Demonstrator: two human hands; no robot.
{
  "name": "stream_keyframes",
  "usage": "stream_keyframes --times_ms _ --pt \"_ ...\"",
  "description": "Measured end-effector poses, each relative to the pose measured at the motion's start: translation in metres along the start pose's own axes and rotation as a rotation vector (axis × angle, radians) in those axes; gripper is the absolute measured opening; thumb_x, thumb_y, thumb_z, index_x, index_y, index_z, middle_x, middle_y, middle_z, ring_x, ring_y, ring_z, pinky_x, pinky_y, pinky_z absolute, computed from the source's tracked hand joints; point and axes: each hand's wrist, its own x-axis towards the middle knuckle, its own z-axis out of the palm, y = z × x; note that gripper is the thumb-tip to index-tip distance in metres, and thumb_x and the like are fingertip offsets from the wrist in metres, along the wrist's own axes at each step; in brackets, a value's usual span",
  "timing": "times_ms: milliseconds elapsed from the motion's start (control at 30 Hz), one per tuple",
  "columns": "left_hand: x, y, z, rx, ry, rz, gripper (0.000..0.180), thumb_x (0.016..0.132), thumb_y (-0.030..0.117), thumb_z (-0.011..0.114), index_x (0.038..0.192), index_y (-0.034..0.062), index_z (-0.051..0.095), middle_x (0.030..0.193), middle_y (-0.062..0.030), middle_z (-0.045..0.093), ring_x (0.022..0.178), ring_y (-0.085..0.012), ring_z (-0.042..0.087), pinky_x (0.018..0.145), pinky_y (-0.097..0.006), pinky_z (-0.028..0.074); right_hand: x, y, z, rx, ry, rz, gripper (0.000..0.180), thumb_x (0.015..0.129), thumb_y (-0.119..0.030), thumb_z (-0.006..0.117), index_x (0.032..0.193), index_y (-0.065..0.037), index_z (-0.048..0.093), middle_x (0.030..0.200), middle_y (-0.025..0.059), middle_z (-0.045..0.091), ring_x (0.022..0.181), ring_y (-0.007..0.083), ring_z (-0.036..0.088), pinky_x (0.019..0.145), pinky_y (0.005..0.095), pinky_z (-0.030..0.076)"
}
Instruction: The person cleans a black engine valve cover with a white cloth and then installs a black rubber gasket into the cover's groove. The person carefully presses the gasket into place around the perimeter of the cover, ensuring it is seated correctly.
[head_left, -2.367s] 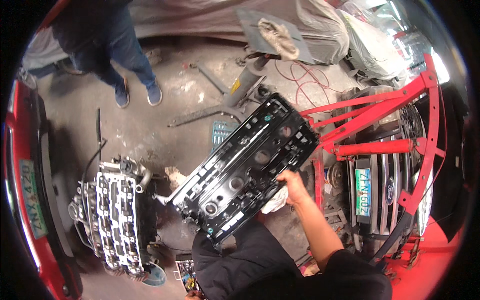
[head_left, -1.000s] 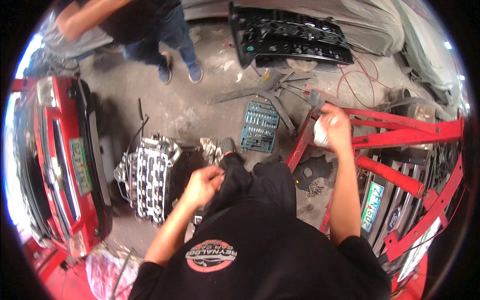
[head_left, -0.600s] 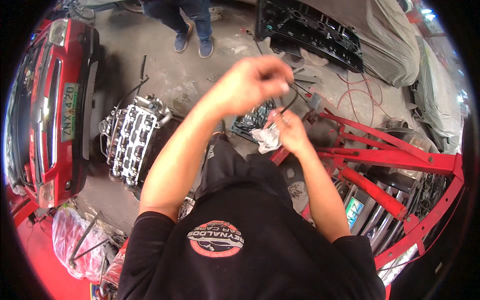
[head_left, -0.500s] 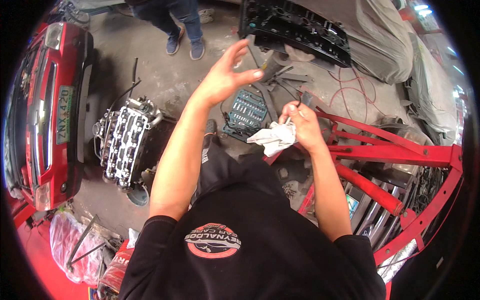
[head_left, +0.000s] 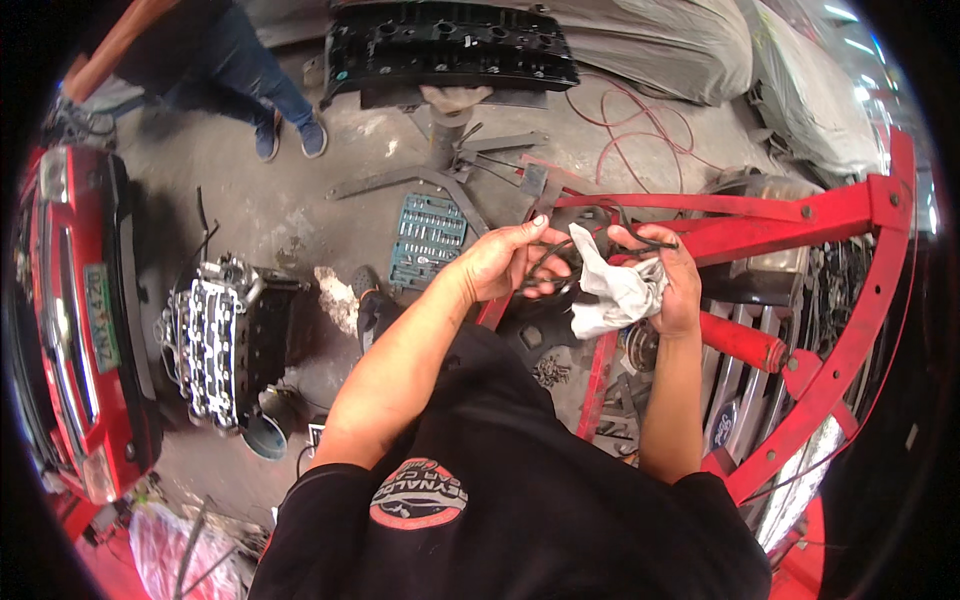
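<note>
Looking down through the head view, both hands are raised in front of the chest, above the red engine hoist frame (head_left: 760, 215). The left hand (head_left: 500, 262) pinches a thin black rubber gasket loop (head_left: 556, 262) between thumb and fingers; its grip is closed on the loop. The right hand (head_left: 672, 285) is clenched around a crumpled white rag (head_left: 615, 292) and also catches the far end of the loop at its fingertips.

The gasket appears light, limp and easily kinked or stretched; it is best supported at two spread points rather than hung from one. The rag is soft and compressible.

Both forearms rise from the lower edge, elbows bent, the palms turned toward each other.

On the concrete floor (head_left: 300, 200) below lie a green socket set tray (head_left: 428, 238), a cylinder head (head_left: 212, 345) and a black valve cover (head_left: 450, 45) on a stand. Another person's legs (head_left: 262, 100) stand at upper left.
</note>
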Motion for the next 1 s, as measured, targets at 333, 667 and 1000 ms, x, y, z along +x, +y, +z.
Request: stream_keyframes --times_ms 333,667,1000 --pt "-0.026 0.026 0.048 0.788 0.632 0.086 0.022 0.097 0.014 0.071 0.115 0.0014 0.072 0.073 -0.0003 0.064 0.068 -0.0091 0.058 0.062 -0.026 0.045 -0.068 0.091 -0.126 0.432 0.747 -0.015 0.041 0.106 -0.041 0.054 0.111 -0.003 0.066 0.114 0.0202 0.074 0.117 0.0336 0.067 0.101 0.0489 0.055" --pt "-0.015 0.056 0.099 1.069 0.502 -0.026 0.020 0.094 0.017 0.070 0.101 -0.0021 0.069 0.071 -0.0114 0.066 0.060 -0.0205 0.063 0.061 -0.039 0.053 -0.006 0.126 0.046 -0.395 0.126 -0.053 0.032 0.096 -0.014 0.076 0.123 -0.001 0.066 0.108 0.0093 0.072 0.103 0.0171 0.066 0.093 0.0328 0.052" --pt "-0.096 -0.008 0.124 0.984 0.490 0.222 0.021 0.098 0.005 0.064 0.117 -0.0023 0.069 0.101 -0.0081 0.076 0.086 -0.0147 0.069 0.082 -0.032 0.056 0.008 0.133 0.053 -0.008 0.431 0.048 0.030 0.104 -0.027 0.067 0.118 0.000 0.070 0.096 0.0013 0.071 0.086 0.0104 0.063 0.079 0.0273 0.053"
